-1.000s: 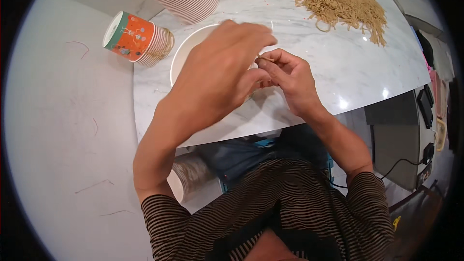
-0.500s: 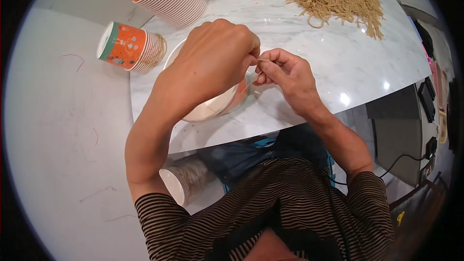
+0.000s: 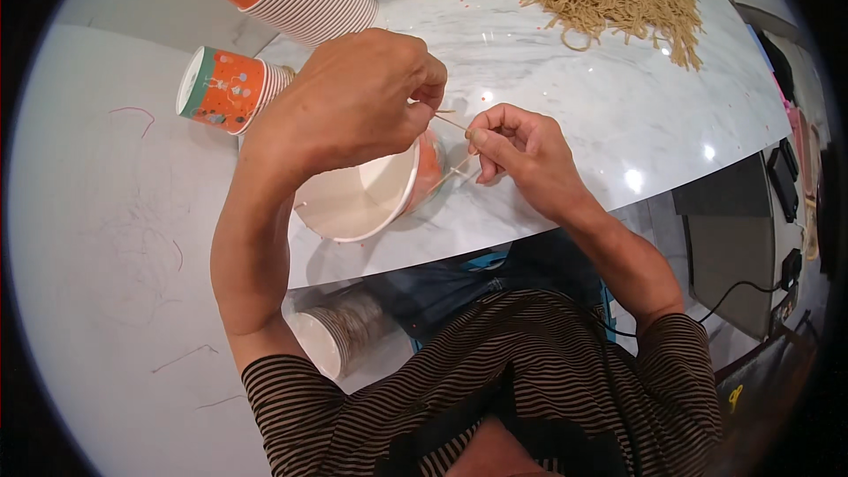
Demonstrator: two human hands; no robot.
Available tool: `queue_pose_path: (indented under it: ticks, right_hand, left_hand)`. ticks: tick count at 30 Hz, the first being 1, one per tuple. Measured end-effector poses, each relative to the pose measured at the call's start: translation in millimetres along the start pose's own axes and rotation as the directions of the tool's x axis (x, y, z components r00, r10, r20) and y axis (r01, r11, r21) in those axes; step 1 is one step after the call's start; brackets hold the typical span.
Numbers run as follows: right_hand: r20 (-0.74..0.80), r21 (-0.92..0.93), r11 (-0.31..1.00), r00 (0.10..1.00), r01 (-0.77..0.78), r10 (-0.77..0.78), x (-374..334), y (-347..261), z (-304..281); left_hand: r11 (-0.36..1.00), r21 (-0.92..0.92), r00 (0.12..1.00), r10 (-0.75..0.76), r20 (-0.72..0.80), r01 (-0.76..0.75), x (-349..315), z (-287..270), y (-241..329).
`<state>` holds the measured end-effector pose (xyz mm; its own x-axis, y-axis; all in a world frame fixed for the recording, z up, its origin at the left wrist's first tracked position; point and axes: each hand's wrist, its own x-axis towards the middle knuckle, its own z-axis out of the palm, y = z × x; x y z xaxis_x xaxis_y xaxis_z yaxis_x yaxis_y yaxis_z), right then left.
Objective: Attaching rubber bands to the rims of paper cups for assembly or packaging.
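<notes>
A white-rimmed paper bucket [image 3: 413, 178] with an orange and green outside lies tipped on the marble table, its mouth turned toward my left arm. A thin tan string [image 3: 453, 123] stretches between my two hands, and another part of it runs from the right fingers down to the bucket's side. My left hand [image 3: 362, 97], bent over the bucket, pinches the string by a short loose end. My right hand [image 3: 521, 148] is closed on the string between thumb and fingers, right of the bucket. Part of the bucket is hidden under my left hand and forearm.
A heap of tan strings [image 3: 609, 0] lies at the far right. Nested stacks of paper buckets [image 3: 309, 0] stand at the back left, a shorter orange stack [image 3: 234, 88] below them. Another stack [image 3: 331, 336] sits below the table edge. A dark cabinet [image 3: 724, 238] is at right.
My hands have drawn apart, the left moving left and the right slightly down, so more string shows between them. The bucket has tilted and shifted toward the near left.
</notes>
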<state>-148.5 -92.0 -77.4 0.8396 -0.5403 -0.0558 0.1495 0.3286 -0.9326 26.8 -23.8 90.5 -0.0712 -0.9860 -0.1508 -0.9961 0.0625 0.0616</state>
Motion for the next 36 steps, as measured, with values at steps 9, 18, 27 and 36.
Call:
queue_pose_path:
  ticks: [9,18,27,36]
  right_hand:
    - [0.127,0.357,0.922,0.985,-0.152,0.113,-1,-15,-1]
    - [0.133,0.017,0.997,0.989,-0.070,0.067,13,-23,9]
    - [0.019,-0.397,0.908,0.990,0.138,-0.142,20,-19,7]
    - [-0.083,-0.204,0.978,0.994,0.048,-0.066,22,-8,10]
  left_hand:
    - [0.985,-0.175,0.997,0.020,0.071,-0.007,0,7,-10]
    - [0.972,-0.230,0.992,0.064,0.108,-0.037,-2,6,-13]
    - [0.926,-0.374,0.984,0.027,0.174,0.041,-5,11,-37]
    - [0.810,-0.565,0.987,-0.115,0.113,0.159,-32,7,-49]
